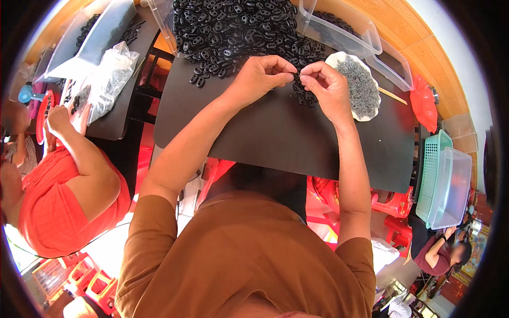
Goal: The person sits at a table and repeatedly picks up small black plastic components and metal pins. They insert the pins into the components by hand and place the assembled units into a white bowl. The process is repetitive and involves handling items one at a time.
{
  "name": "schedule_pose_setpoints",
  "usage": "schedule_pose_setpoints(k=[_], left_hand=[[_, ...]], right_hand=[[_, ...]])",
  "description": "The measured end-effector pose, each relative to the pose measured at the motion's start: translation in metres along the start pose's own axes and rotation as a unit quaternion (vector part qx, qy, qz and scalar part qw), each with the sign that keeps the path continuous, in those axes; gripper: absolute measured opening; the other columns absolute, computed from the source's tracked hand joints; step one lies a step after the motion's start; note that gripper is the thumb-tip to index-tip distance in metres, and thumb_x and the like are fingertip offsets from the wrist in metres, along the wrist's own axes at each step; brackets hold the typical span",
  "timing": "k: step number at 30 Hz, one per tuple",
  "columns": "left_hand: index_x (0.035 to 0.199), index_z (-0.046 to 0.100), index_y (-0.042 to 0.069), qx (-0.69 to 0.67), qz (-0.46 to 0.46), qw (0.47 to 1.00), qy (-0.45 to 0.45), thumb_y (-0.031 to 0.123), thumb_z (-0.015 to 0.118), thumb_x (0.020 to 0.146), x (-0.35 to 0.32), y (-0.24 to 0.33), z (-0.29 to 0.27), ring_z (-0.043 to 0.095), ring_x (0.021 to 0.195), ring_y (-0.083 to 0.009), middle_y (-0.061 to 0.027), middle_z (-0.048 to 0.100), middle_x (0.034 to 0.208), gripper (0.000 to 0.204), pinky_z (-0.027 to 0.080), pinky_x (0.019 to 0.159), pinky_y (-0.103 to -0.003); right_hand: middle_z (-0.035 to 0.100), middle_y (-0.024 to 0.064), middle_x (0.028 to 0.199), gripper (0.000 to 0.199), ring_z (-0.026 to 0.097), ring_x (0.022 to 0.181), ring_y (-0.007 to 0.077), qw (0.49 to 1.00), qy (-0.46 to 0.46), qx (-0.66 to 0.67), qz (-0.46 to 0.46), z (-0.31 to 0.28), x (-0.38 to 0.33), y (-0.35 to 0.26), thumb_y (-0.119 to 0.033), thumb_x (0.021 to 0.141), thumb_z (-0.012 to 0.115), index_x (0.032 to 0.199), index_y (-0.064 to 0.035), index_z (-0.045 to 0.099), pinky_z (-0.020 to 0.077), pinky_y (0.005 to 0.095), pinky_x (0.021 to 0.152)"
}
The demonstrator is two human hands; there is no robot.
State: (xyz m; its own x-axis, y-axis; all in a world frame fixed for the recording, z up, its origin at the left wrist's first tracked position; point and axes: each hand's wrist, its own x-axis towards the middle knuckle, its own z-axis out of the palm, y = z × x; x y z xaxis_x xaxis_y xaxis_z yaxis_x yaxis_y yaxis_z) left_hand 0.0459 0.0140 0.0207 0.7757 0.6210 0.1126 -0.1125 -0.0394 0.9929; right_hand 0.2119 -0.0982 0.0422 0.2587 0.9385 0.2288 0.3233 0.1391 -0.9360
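Observation:
Above the dark table (254,127) my two hands meet fingertip to fingertip. With thumb and forefinger, my left hand (265,72) pinches a small black plastic piece (297,77). My right hand (327,85) is closed in a pinch at the same spot; whatever its fingertips grip is too small to make out. Just below them lie several loose black pieces (306,98). Beyond my hands spreads a big heap of black two-holed plastic pieces (238,32), like cord locks. Beside my right hand is a white scalloped plate (366,117) filled with tiny grey spring-like parts (358,87).
Clear plastic bins (339,40) stand at the far edge. A thin wooden stick (392,96) and a red scalloped dish (424,103) are to the right, above a green basket (432,180). At left, a person in red (69,196) works by a plastic bag (112,79).

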Motion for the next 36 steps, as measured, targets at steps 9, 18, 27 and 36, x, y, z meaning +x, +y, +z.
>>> schedule_pose_setpoints(k=[9, 18, 27, 36], left_hand=[[0.1, 0.066, 0.002, -0.062, -0.005, 0.998, -0.019, 0.006, 0.071, 0.086, 0.002, -0.01, 0.001, 0.061, 0.077, -0.0069, -0.0011, 0.066, 0.087, 0.016, 0.049, 0.069, -0.021], [0.1, 0.064, 0.001, -0.095, -0.009, 0.995, -0.002, 0.005, 0.071, 0.087, 0.003, -0.01, 0.001, 0.064, 0.082, -0.0102, -0.0045, 0.068, 0.092, 0.016, 0.054, 0.075, -0.024], [0.099, 0.064, 0.001, -0.065, 0.0, 0.998, -0.009, 0.005, 0.072, 0.086, 0.002, -0.008, 0.002, 0.063, 0.077, -0.0095, -0.0038, 0.067, 0.087, 0.016, 0.053, 0.073, -0.023], [0.099, 0.064, 0.001, -0.033, -0.005, 0.999, -0.013, 0.004, 0.071, 0.085, 0.002, -0.009, 0.002, 0.064, 0.08, -0.009, -0.0042, 0.068, 0.09, 0.016, 0.053, 0.074, -0.024]], right_hand=[[0.065, -0.0012, 0.083, 0.006, 0.058, 0.073, 0.0049, 1.0, -0.024, 0.017, 0.003, 0.004, -0.001, 0.001, 0.0, 0.087, 0.067, 0.092, -0.003, 0.065, 0.048, 0.0201, 0.065], [0.066, -0.0017, 0.084, 0.007, 0.06, 0.076, 0.0043, 1.0, 0.002, -0.023, -0.016, -0.001, 0.0, 0.003, 0.0, 0.086, 0.069, 0.091, -0.0031, 0.065, 0.0494, 0.0207, 0.068], [0.067, -0.0021, 0.082, 0.006, 0.06, 0.076, 0.0038, 0.999, -0.006, -0.035, -0.016, -0.001, 0.0, 0.003, -0.002, 0.085, 0.07, 0.09, -0.004, 0.066, 0.0484, 0.0202, 0.067], [0.067, -0.0019, 0.08, 0.006, 0.06, 0.073, 0.0038, 0.997, -0.003, -0.073, -0.019, -0.001, -0.001, -0.002, -0.001, 0.084, 0.07, 0.088, -0.0042, 0.066, 0.0493, 0.0215, 0.065]])
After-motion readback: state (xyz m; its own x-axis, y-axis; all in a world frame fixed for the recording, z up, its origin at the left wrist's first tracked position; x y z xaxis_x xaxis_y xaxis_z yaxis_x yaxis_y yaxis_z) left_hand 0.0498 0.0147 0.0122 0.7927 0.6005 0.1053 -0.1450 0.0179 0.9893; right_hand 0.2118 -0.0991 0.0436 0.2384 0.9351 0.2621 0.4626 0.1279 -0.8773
